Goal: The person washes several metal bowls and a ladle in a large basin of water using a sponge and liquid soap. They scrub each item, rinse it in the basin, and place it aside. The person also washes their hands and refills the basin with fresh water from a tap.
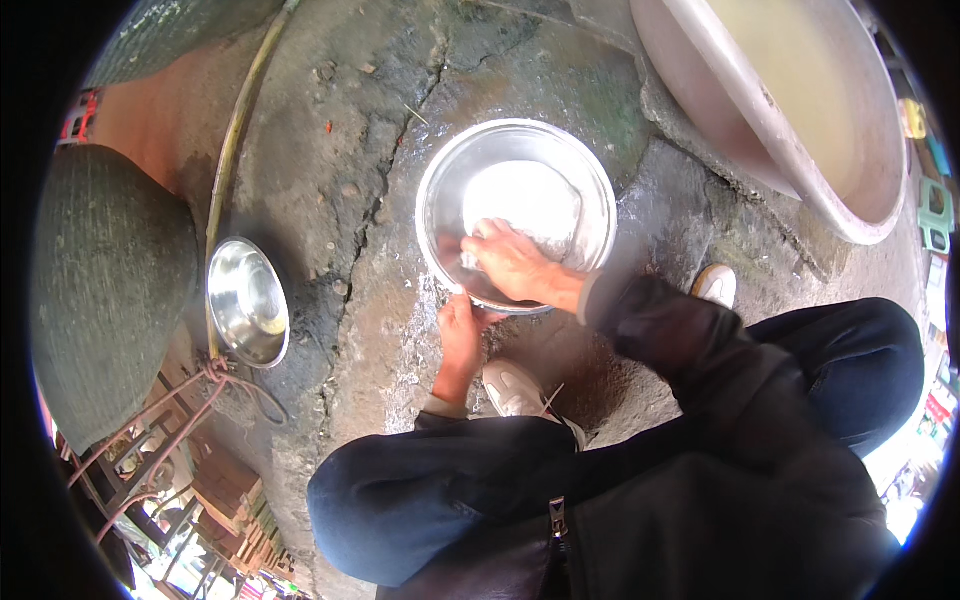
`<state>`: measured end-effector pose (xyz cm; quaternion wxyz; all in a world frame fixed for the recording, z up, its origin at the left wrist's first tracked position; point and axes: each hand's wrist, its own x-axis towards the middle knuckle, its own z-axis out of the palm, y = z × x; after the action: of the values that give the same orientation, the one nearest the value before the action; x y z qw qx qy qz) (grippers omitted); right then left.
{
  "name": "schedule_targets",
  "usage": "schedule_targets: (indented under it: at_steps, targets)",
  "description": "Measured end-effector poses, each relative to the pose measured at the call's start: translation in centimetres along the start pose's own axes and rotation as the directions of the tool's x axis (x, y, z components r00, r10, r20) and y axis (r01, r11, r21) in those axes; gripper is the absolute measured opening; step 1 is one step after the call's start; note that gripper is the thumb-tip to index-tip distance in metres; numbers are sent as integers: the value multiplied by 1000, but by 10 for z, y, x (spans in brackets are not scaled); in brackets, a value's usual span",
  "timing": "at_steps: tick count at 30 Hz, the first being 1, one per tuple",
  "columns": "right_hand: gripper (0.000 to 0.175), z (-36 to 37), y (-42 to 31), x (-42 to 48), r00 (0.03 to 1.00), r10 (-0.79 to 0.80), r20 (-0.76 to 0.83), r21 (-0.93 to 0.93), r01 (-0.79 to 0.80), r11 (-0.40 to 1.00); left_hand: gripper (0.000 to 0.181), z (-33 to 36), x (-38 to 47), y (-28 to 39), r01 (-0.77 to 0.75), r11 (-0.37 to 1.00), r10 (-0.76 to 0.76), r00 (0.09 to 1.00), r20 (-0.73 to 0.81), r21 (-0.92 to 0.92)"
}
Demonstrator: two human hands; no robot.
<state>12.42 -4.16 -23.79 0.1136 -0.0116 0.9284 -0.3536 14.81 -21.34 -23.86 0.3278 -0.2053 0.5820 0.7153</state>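
A round stainless steel basin [513, 127] sits on the rough concrete ground in front of me. White powder, like flour, [525, 196] fills part of it, glaring so brightly that its surface detail is lost. My left hand [460, 324] grips the basin's near left rim, thumb on the edge. Inside the basin, my right hand [514, 261] is curled into the powder at the near left side. Some white clumps show at its fingers, whose tips are partly hidden.
A smaller steel bowl [247, 300] stands at left beside a bamboo pole [225, 165] and rope [217, 369]. A large tub [757, 97] of cloudy liquid is at upper right. My shoes [514, 388] are close to the basin. Stacked wood [229, 487] lies lower left.
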Motion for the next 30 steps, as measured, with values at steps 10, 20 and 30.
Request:
schedule_targets:
  at_steps: [10, 20, 30]
  targets:
    - [22, 1, -16, -2, 984, 117, -131, 607, -14, 795, 51, -18, 48, 21, -299, 842, 329, 944, 12, 448]
    - [18, 16, -5, 22, 972, 213, -94, 632, -107, 767, 43, -13, 11, -26, -119, 991, 124, 989, 81, -59]
    - [32, 4, 3, 71, 687, 669, -285, 753, -271, 599, 45, 4, -15, -30, -45, 991, 70, 977, 200, -127]
